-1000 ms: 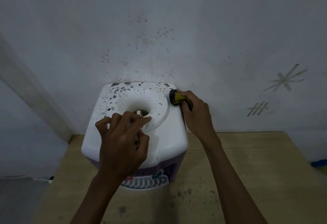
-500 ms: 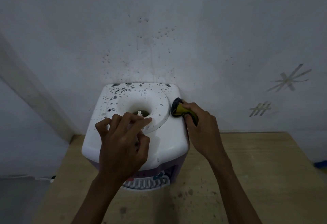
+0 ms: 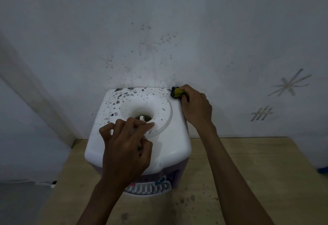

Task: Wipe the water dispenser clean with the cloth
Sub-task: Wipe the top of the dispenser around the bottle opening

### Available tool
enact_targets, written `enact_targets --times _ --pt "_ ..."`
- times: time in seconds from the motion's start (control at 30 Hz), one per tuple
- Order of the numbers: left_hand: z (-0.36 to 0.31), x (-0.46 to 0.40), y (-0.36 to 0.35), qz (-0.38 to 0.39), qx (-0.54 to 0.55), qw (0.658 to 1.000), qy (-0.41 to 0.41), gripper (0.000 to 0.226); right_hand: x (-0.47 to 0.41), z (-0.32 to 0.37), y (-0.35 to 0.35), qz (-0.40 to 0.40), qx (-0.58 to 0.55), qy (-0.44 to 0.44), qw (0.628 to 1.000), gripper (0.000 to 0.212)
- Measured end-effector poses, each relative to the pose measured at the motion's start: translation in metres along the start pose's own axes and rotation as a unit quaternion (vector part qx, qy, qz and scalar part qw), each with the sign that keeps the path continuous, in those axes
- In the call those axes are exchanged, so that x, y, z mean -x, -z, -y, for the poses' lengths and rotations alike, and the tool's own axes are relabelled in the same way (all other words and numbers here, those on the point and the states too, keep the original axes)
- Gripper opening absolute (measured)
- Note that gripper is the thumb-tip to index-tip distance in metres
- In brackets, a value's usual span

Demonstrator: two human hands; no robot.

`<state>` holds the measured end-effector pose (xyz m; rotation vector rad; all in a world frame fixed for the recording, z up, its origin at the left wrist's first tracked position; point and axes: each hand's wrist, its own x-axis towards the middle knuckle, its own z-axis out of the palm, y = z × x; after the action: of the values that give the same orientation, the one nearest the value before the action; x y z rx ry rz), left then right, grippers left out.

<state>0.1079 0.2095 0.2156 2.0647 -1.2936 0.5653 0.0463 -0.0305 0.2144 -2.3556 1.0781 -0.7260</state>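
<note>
A white plastic water dispenser [image 3: 170, 146] with a round recessed bottle socket stands on a pale wooden table [image 3: 266, 180] against a grey wall [image 3: 159, 20], dark speckles covering the far left of its top and the wall just behind it. The right hand [image 3: 196, 107] curls round a bunched yellow and dark cloth [image 3: 176, 92], pressing it on the top's far right corner, right at the wall. The left hand [image 3: 126, 151] rests on the near top with fingers loosely bent, holding nothing, fingertips at the socket's rim, hiding part of the top.
</note>
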Motion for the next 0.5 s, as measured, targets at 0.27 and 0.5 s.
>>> enact_targets --times 0.27,0.5 --pt "0.000 0.000 -0.001 -0.004 0.004 1.000 0.001 0.032 0.064 -0.012 0.023 0.010 -0.012 0.032 0.999 0.025" --pt "0.001 0.000 -0.002 -0.006 0.001 1.000 -0.005 0.032 0.099 -0.015 0.032 0.016 -0.005 0.022 1.000 0.029"
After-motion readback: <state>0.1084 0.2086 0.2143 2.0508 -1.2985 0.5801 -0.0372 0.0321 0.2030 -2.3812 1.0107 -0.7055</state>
